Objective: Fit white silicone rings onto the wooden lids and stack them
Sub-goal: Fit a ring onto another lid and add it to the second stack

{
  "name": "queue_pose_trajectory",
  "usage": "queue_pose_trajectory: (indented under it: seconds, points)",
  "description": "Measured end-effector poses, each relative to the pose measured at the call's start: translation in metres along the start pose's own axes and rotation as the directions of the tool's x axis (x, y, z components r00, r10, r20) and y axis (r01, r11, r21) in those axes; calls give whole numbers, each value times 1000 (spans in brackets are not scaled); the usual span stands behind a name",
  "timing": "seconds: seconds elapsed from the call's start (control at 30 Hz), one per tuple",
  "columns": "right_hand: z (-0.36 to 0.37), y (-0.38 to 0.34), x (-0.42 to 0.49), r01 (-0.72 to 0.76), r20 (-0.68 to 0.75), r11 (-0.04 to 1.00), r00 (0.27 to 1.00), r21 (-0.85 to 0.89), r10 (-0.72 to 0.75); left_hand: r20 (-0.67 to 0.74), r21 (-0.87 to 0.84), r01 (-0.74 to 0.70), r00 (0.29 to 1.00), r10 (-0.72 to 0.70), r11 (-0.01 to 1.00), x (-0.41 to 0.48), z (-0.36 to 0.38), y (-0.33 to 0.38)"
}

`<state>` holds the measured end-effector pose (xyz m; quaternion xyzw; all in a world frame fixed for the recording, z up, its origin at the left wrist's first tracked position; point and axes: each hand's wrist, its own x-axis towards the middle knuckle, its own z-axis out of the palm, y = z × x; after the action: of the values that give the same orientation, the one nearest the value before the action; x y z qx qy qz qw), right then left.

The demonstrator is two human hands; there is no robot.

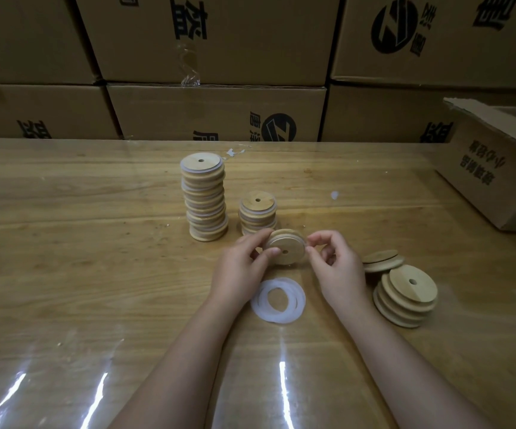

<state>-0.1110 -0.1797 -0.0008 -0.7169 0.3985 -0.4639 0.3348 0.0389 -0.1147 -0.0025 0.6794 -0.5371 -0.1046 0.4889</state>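
Both hands hold one round wooden lid (287,247) tilted above the table. My left hand (244,267) grips its left edge with the thumb near the centre hole. My right hand (334,261) pinches its right edge, where a white ring sits. A loose pile of white silicone rings (278,300) lies just below the hands. A tall stack of ringed lids (204,201) stands behind on the left, with a short ringed stack (257,215) beside it. Bare wooden lids (405,297) are piled at the right, and more bare lids (382,261) lie behind that pile.
The wooden table (80,243) has a glossy clear cover. An open cardboard box (498,168) stands at the far right. Stacked cartons (216,113) wall off the back edge. Small white scraps (334,195) lie on the table.
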Motion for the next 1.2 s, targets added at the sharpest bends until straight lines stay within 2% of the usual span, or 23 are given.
queue_pose_trajectory:
  seconds: [0.3, 0.5, 0.7, 1.07, 1.2]
  points:
    - [-1, -1, -2, 53, -30, 999, 998, 6, -53, -22, 67, -66, 997, 67, 996, -1, 0, 2]
    - [-1, -1, -3, 78, -52, 997, 996, -2, -78, 32, -2, 37, 999, -37, 999, -1, 1, 1]
    - [1, 2, 0, 23, 8, 999, 1000, -37, -23, 26, -148, 84, 996, -81, 985, 1, -1, 3]
    - [3, 8, 4, -91, 41, 995, 995, -45, 93, -47, -122, 82, 995, -89, 989, 0, 0, 3]
    - [3, 9, 4, -112, 58, 993, 992, -41, 114, -34, -142, 123, 991, -129, 982, 1, 0, 1]
